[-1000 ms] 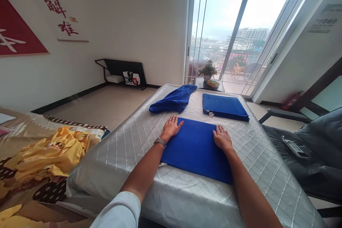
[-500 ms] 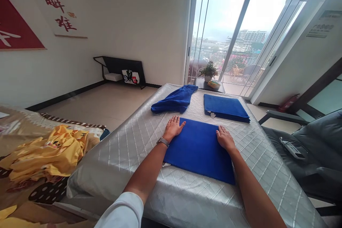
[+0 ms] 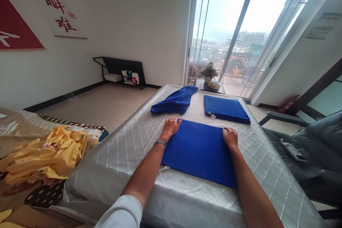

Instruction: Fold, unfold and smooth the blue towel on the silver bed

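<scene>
Left hand (image 3: pixel 171 127): fingers close together, bent over the far left corner of a flat, royal-blue, rectangular folded cloth (image 3: pixel 201 149). Right hand (image 3: pixel 230 137): fingers curled together at the far right corner of the same cloth. I cannot tell whether either set pinches the fabric or only rests against it. The cloth lies between my hands and extends toward me from my fingertips, on a silver, diamond-quilted mattress (image 3: pixel 128 149). A small white fabric tag (image 3: pixel 166 167) sticks out at its near left corner, nearer me than my left fingers. Just beyond my left fingers: a loose, rumpled royal-blue cloth (image 3: pixel 176 100). Beyond my right fingers: a neat, layered stack of folded blue cloth (image 3: pixel 226 108). Well left of my left fingers: a crumpled yellow printed fabric (image 3: pixel 57 149). Well right of my right fingers: a dark grey padded armchair (image 3: pixel 320 139).
</scene>
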`<control>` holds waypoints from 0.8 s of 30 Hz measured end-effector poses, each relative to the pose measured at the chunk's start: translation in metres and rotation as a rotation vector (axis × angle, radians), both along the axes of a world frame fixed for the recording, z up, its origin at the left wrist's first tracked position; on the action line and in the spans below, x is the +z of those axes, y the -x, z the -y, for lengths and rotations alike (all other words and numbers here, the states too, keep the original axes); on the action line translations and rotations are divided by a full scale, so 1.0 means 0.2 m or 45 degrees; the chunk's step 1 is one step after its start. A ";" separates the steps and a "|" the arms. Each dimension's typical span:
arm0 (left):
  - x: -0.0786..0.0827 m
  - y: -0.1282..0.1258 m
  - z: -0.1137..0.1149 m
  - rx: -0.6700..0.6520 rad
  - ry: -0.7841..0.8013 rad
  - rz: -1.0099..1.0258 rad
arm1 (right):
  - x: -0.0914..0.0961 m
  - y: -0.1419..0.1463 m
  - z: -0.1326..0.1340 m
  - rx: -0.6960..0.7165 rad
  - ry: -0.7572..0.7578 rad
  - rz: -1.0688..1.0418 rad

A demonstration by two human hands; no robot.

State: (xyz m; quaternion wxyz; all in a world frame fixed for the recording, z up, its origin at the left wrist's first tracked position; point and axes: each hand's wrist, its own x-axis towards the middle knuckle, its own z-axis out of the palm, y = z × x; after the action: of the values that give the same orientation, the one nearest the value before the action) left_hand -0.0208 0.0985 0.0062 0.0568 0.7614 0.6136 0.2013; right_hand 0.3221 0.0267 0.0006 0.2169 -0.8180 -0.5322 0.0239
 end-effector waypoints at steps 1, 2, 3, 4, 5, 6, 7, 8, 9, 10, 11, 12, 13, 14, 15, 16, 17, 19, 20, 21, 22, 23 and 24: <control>0.00 0.00 0.00 0.006 -0.010 0.003 | 0.00 0.00 0.00 -0.006 -0.014 -0.015; 0.00 0.01 0.00 0.011 -0.019 0.006 | -0.01 0.00 0.00 -0.013 -0.026 -0.032; 0.00 0.01 0.00 0.016 -0.026 0.009 | -0.01 0.00 -0.01 -0.018 -0.037 -0.050; 0.00 0.01 0.00 0.017 -0.035 0.013 | -0.01 -0.01 -0.01 -0.022 -0.047 -0.069; 0.00 0.01 0.00 0.017 -0.042 0.016 | -0.01 -0.01 0.00 -0.026 -0.056 -0.088; 0.00 0.01 0.00 0.017 -0.046 0.017 | 0.00 -0.01 0.00 -0.030 -0.064 -0.107; 0.00 0.01 0.00 0.016 -0.050 0.014 | 0.00 -0.01 0.00 -0.035 -0.072 -0.123; 0.00 0.01 0.00 0.015 -0.054 0.009 | 0.00 -0.01 0.00 -0.041 -0.080 -0.136; -0.01 0.01 0.01 0.012 -0.057 0.003 | 0.00 0.00 0.01 -0.046 -0.087 -0.146; -0.01 0.01 0.01 0.008 -0.061 -0.004 | 0.00 0.00 0.01 -0.050 -0.093 -0.151; -0.01 0.01 0.01 0.003 -0.064 -0.012 | 0.00 0.00 0.01 -0.050 -0.096 -0.152; -0.01 0.01 0.01 -0.002 -0.064 -0.019 | 0.01 0.00 0.01 -0.049 -0.097 -0.149; -0.01 0.01 0.01 -0.006 -0.061 -0.025 | 0.01 0.01 0.01 -0.046 -0.095 -0.143; -0.01 0.01 0.01 -0.009 -0.056 -0.029 | 0.01 0.01 0.01 -0.044 -0.091 -0.134; -0.01 0.02 0.02 -0.011 -0.050 -0.031 | 0.01 0.02 0.01 -0.042 -0.085 -0.123; -0.01 0.02 0.02 -0.013 -0.046 -0.030 | 0.02 0.02 0.02 -0.040 -0.080 -0.110; -0.01 0.02 0.02 -0.018 -0.044 -0.027 | 0.02 0.03 0.02 -0.037 -0.074 -0.096; -0.01 0.02 0.02 -0.026 -0.045 -0.021 | 0.03 0.04 0.03 -0.030 -0.062 -0.068; -0.01 0.02 0.02 -0.028 -0.048 -0.019 | 0.04 0.05 0.03 -0.025 -0.055 -0.056; -0.01 0.02 0.02 -0.029 -0.051 -0.019 | 0.04 0.06 0.04 -0.022 -0.049 -0.047; -0.01 0.02 0.02 -0.030 -0.055 -0.019 | 0.05 0.07 0.05 -0.017 -0.043 -0.035; -0.01 0.02 0.02 -0.032 -0.058 -0.021 | 0.06 0.08 0.06 -0.008 -0.032 -0.015; -0.02 0.02 0.02 -0.034 -0.062 -0.023 | 0.06 0.09 0.06 0.007 -0.016 0.014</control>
State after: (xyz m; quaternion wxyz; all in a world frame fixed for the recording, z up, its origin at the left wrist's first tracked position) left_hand -0.0245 0.0950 0.0027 0.0354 0.7725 0.5987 0.2084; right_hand 0.3031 0.0137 0.0134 0.2189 -0.8152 -0.5359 0.0166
